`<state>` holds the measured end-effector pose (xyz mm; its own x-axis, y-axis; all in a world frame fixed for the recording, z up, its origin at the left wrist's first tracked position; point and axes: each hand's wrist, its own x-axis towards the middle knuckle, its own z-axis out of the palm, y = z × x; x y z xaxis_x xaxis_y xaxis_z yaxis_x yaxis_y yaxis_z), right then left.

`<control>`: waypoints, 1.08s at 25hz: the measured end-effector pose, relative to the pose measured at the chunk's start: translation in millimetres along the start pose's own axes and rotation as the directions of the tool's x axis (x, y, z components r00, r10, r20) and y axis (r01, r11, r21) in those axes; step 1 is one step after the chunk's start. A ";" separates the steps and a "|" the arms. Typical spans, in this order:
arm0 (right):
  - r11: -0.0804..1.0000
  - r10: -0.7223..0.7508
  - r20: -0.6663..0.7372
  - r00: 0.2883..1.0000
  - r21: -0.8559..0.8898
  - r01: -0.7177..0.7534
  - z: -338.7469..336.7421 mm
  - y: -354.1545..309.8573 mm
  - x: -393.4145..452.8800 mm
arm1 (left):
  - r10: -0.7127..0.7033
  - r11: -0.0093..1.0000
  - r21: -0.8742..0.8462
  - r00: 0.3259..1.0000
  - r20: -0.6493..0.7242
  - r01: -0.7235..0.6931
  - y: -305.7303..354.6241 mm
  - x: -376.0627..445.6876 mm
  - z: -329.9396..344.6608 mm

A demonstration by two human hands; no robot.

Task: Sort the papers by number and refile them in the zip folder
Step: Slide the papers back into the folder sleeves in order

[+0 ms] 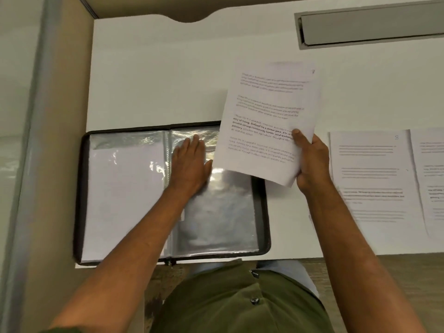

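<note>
Zip folder (84,200) lies open on the white tabletop (156,75). Left hand (189,164) rests flat, fingers straight, on its right-hand clear sleeve (221,212). Right hand (310,162) pinches a printed sheet (264,121) above the folder's right edge. More papers (370,179) lie to the right.

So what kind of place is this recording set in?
Probably an office workstation: a white desk with a grey cable-tray flap set into it, a partition panel along its left side, and a zip folder with printed papers laid out.
</note>
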<state>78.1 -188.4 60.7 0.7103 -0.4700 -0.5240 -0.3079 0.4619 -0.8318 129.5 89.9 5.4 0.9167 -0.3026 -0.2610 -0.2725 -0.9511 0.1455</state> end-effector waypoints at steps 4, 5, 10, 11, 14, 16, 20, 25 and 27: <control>0.965 0.121 -0.011 0.993 0.236 -0.115 21.0 24.4 7.1 | 0.093 0.996 0.027 0.992 -0.085 -0.091 -16.3 3.6 -8.3; 0.950 0.154 -0.012 0.988 0.275 -0.145 23.4 28.1 8.6 | 0.106 0.994 0.017 0.989 -0.107 -0.105 -20.0 4.6 -11.0; 0.911 0.238 0.001 0.971 0.347 -0.224 32.9 28.7 8.9 | 0.076 0.996 -0.045 0.997 -0.033 -0.077 -23.3 17.9 -20.2; 0.903 0.247 0.012 0.969 0.360 -0.235 35.0 26.8 7.1 | 0.086 0.996 -0.038 0.996 -0.003 -0.086 -22.8 21.3 -22.3; 0.879 0.269 0.024 0.963 0.402 -0.255 42.8 21.4 2.0 | 0.123 0.992 -0.010 0.991 0.047 -0.123 -21.2 29.4 -29.3; 0.869 0.286 0.013 0.958 0.419 -0.264 47.6 18.2 0.1 | 0.149 0.989 -0.021 0.987 0.054 -0.148 -20.8 30.8 -32.4; 0.865 0.291 0.016 0.956 0.422 -0.271 53.7 15.2 0.5 | 0.185 0.972 -0.153 0.982 0.036 -0.177 -27.6 31.9 -32.2; 0.871 0.287 0.020 0.958 0.410 -0.270 57.6 15.1 2.2 | 0.151 0.965 -0.212 0.988 -0.041 -0.156 -16.6 39.4 -31.3; 0.875 0.290 0.020 0.957 0.401 -0.274 59.1 14.6 0.1 | 0.142 0.961 -0.233 0.988 -0.061 -0.152 -12.9 44.1 -29.9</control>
<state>111.1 -137.3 59.4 0.6027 -0.3008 -0.7391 -0.2100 0.8338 -0.5106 182.2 90.7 20.6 0.8849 -0.4299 -0.1791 -0.3331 -0.8530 0.4017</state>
